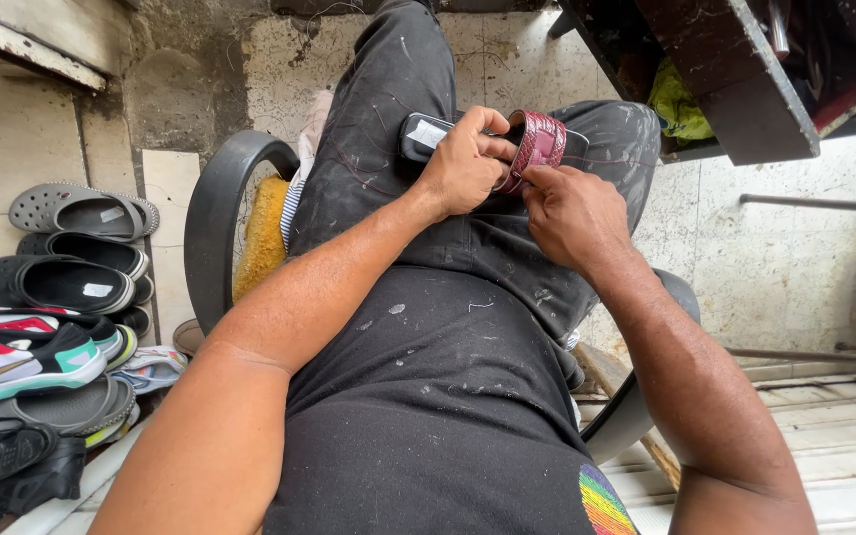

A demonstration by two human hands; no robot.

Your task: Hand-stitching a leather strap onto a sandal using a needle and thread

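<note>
A dark sandal with a maroon, scale-patterned strap lies across the person's lap, on the thigh of paint-flecked dark trousers. The left hand wraps over the middle of the sandal, its grip clenched around the sole with the fingers curled toward the strap. The right hand sits just right of the sandal, its fingertips pinching the lower edge of the strap; whether it holds anything besides the strap cannot be told.

Left of the sandal, the curved black arm of a chair rises beside a yellow cushion. Further left of the sandal, on the floor against the tiled wall, lies a heap of footwear: grey clogs, black slides, and trainers in white, red and green, stacked one upon another.

Up and to the right of the sandal stands a dark, rusty open-fronted box or drawer. Inside it a crumpled yellow-green cloth or bag shows in the lower corner; the rest of its contents are too dark to make out.
</note>
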